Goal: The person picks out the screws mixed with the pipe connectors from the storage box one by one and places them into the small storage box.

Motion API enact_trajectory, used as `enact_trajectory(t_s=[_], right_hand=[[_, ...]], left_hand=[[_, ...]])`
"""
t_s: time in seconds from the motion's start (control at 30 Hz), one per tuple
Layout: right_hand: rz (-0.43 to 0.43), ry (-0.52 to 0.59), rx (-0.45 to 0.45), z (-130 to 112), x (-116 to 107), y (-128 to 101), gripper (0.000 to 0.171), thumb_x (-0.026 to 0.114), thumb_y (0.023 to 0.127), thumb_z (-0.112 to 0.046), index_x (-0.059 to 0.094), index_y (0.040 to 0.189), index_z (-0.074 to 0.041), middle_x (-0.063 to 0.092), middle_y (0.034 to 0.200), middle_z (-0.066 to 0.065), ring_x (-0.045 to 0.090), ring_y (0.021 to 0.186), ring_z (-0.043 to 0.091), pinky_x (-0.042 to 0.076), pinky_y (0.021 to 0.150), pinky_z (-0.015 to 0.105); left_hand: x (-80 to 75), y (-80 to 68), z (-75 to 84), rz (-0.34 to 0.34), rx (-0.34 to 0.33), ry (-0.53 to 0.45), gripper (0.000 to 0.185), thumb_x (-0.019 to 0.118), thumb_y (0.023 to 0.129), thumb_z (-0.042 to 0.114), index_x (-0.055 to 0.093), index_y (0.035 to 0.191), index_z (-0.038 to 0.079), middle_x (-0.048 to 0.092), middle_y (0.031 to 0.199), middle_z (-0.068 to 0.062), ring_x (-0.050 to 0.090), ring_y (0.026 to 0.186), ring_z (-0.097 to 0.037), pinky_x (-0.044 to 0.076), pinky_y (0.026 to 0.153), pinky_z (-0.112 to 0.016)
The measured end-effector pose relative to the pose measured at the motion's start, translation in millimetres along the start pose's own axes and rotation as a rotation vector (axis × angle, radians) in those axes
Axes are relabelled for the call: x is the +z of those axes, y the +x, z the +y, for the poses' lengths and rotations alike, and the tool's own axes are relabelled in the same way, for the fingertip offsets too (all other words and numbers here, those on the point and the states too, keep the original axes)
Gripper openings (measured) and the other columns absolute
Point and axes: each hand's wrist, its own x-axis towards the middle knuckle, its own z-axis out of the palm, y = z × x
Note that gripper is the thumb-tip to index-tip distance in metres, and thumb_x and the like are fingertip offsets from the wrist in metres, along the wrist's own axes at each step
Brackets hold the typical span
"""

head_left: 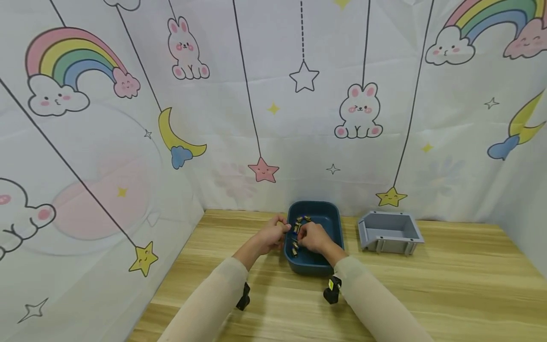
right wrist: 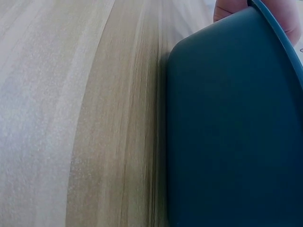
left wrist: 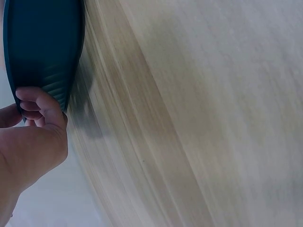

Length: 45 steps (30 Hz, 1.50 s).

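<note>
Wooden bench (head_left: 427, 285), cartoon backdrop. Left hand (head_left: 269, 236) curled, gripping blue tray (head_left: 329, 223) rim mid-bench. Right hand (head_left: 314, 237) inside, among small dark parts (head_left: 299, 221); can't tell its grip. Grey bin (head_left: 389, 231) nearby.

Wooden table (head_left: 448, 280) with two bins (head_left: 337, 225)

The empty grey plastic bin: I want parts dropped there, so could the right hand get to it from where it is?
Probably yes. The grey plastic bin stands open-topped on the wooden table, with bare table between it and the right hand.
</note>
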Motion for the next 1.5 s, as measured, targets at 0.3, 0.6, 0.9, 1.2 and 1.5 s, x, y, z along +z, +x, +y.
enact_trajectory(t_s=[0.3,0.6,0.9,1.2,1.5], right_hand=[[0.011,-0.004,0.019,-0.8,2.0,-0.1,0.015,0.082,0.085,-0.005,0.073,0.076,-0.012,0.065,0.074,-0.003,0.056,0.070,0.016,0.048,0.066,0.032],[0.019,0.019,0.039,0.8,1.8,0.3,0.015,0.083,0.085,-0.007,0.071,0.076,-0.011,0.064,0.074,-0.002,0.056,0.068,0.016,0.046,0.064,0.030],[0.023,0.025,0.040,-2.1,1.8,-1.5,0.017,0.084,0.086,-0.008,0.070,0.077,-0.010,0.063,0.073,-0.001,0.056,0.067,0.016,0.046,0.062,0.030],[0.006,0.030,0.042,-0.5,1.4,-1.7,0.019,0.082,0.088,-0.007,0.068,0.076,-0.011,0.062,0.073,-0.001,0.056,0.066,0.016,0.046,0.062,0.030],[0.004,0.031,0.023,0.3,2.2,-1.8,0.019,0.083,0.087,-0.006,0.068,0.076,-0.011,0.062,0.073,-0.001,0.055,0.066,0.016,0.046,0.062,0.030]], left_hand=[[0.2,-0.2,-0.1,0.005,-0.003,0.008,0.011,0.051,0.113,0.021,0.043,0.118,0.015,0.049,0.088,-0.004,0.049,0.069,-0.017,0.039,0.061,-0.031],[0.6,-2.1,0.7,0.004,-0.002,0.008,0.011,0.051,0.113,0.021,0.043,0.118,0.015,0.047,0.082,-0.003,0.046,0.065,-0.016,0.038,0.060,-0.030],[-0.6,-0.8,-0.9,-0.016,0.013,-0.013,0.011,0.048,0.114,0.020,0.041,0.119,0.013,0.034,0.065,0.003,0.026,0.052,-0.012,0.026,0.055,-0.031],[-0.8,-1.4,-1.5,-0.015,0.003,-0.010,0.011,0.049,0.114,0.020,0.042,0.120,0.014,0.036,0.067,0.002,0.029,0.056,-0.015,0.028,0.059,-0.033],[-1.4,0.0,-3.8,-0.007,0.012,-0.001,0.012,0.051,0.114,0.022,0.043,0.120,0.014,0.038,0.070,0.001,0.033,0.059,-0.016,0.030,0.058,-0.032]])
